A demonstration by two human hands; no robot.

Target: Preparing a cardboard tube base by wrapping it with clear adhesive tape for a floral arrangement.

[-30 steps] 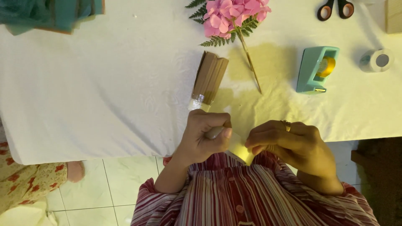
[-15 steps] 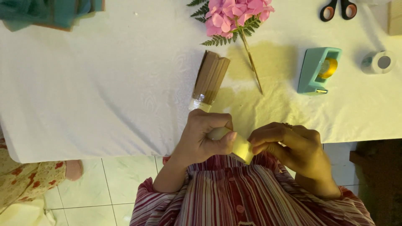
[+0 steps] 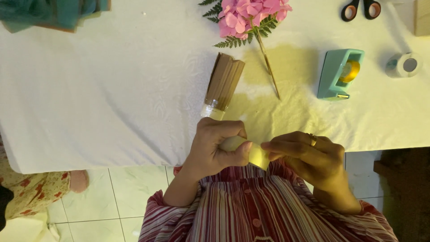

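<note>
View from above, person in striped shirt at edge of a white table. Nearest: both hands met just off the table edge, over the lap. Left hand was clenched round a small pale-yellow roll, thumb pressing on it. Right hand, w/ ring, pinched the loose yellow strip coming off that roll. Strip looked taut btwn the two hands.

Judgement: to do this well, keep the strip flat and untwisted, pull straight w/ even tension, hold the roll firm so it can't spin away.

Further out: brown paper bundle w/ clear tip lay just beyond the left hand. A yellowish sheet spread under a pink flower sprig w/ fern and long stem. Teal tape dispenser to the right, small white tape roll beyond it, scissors at the far edge, teal cloth far left. Nothing blocked the hands; bundle sat closest.
</note>
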